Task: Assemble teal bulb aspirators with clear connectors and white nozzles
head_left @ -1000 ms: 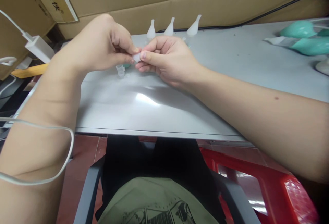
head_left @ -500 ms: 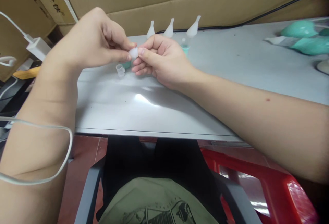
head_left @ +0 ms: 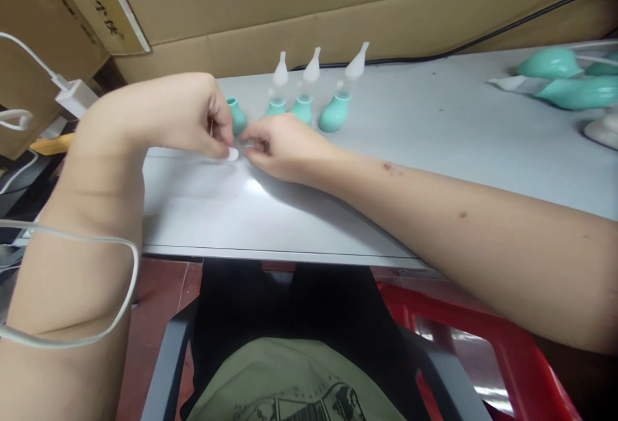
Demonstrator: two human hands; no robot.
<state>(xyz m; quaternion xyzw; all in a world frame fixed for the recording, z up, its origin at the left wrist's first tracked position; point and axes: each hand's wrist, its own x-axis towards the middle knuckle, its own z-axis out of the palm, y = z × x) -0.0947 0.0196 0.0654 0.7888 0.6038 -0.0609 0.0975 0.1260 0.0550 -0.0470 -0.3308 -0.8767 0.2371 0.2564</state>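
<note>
My left hand [head_left: 210,128] pinches a small white piece [head_left: 233,154], probably soft plastic, between thumb and fingertips above the table. Just right of it is my right hand [head_left: 284,147], thumb and index finger curled around something small and translucent that I cannot make out clearly. Behind my left fingers stands a teal bulb [head_left: 236,116] with an open neck. Three more teal bulbs, the rightmost one [head_left: 335,114] tilted, carry clear connectors and white tapered tips [head_left: 357,64], like nasal aspirators. My right hand partly covers two of them.
More teal bulbs [head_left: 577,91] lie at the right back of the grey table [head_left: 434,144]. A black cable [head_left: 483,46] runs along the cardboard wall [head_left: 338,2]. At left are a white adapter [head_left: 77,98] and a white cord [head_left: 130,266] across my left arm. A red stool [head_left: 516,337] stands below.
Both hands have come apart and lowered toward the table. The white piece, earlier between both hands, is now in my left hand alone. The small clear connector on the table is no longer plainly visible.
</note>
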